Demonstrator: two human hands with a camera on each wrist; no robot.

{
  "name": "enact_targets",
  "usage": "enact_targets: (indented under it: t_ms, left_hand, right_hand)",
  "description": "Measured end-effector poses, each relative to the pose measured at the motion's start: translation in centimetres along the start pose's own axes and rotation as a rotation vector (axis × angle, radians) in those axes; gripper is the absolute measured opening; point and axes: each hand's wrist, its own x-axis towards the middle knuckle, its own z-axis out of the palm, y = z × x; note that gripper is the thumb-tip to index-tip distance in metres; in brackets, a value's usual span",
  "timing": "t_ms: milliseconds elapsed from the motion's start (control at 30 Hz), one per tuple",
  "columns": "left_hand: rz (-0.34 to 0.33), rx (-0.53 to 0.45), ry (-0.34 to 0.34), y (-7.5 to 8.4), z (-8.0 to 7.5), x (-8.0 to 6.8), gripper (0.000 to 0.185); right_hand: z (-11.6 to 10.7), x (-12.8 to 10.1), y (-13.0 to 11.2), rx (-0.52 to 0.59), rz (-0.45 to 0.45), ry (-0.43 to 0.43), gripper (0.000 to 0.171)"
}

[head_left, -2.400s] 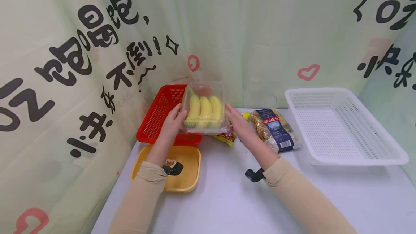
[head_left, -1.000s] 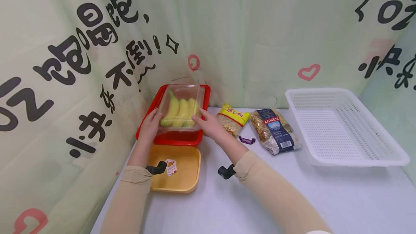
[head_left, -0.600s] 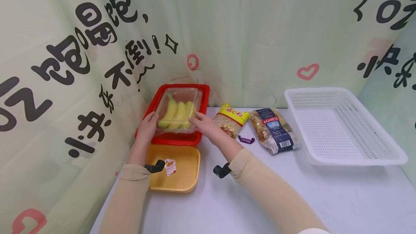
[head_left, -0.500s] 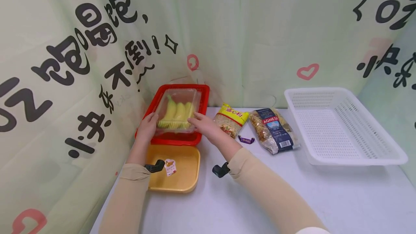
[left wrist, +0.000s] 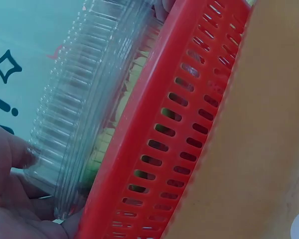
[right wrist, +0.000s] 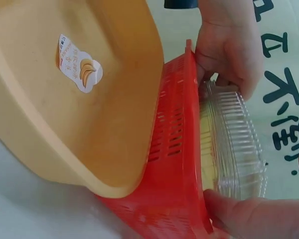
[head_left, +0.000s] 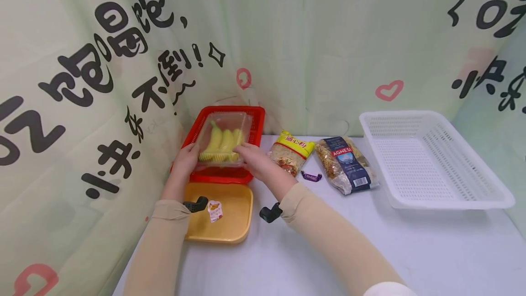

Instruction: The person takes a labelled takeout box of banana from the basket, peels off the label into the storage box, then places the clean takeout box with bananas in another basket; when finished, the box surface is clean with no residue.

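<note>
A clear plastic clamshell box (head_left: 238, 119) holding several bananas (head_left: 225, 140) lies tilted within the rim of the red perforated basket (head_left: 258, 127). My left hand (head_left: 186, 163) grips the box's left side; in the left wrist view its thumb is on the lid side and the fingers go underneath. On the opposite side my right hand (head_left: 255, 160) holds the near right edge. One of the right hand's fingers (right wrist: 226, 209) is beside the basket's rim in the right wrist view. How much of the box touches the basket floor is hidden.
A yellow tray (head_left: 230, 229) with a banana sticker (head_left: 215, 211) stands in front of the basket. To the right lie a yellow-topped pasta bag (head_left: 292, 150), a purple-wrapped candy (head_left: 311, 177) and an Agnesi pasta bag (head_left: 345, 163). A white perforated basket (head_left: 452, 204) stands far right.
Both hands have carried the banana box leftward from beside the red basket and lowered it into the basket. Over the last half second, the right hand has shifted slightly left along the box.
</note>
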Motion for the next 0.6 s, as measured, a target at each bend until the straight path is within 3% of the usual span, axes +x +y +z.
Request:
enact_targets:
  t_ms: [333, 600]
  left_hand:
    - [-0.031, 0.075, -0.004, 0.2, 0.2, 0.0, 0.047]
    - [-0.073, 0.122, -0.032, 0.2, 0.3, 0.7, 0.046]
  right_hand:
    - [0.8, 1.4, 0.3, 0.05, 0.032, 0.084, 0.053]
    - [0.9, 1.4, 0.2, 0.063, 0.087, 0.091, 0.05]
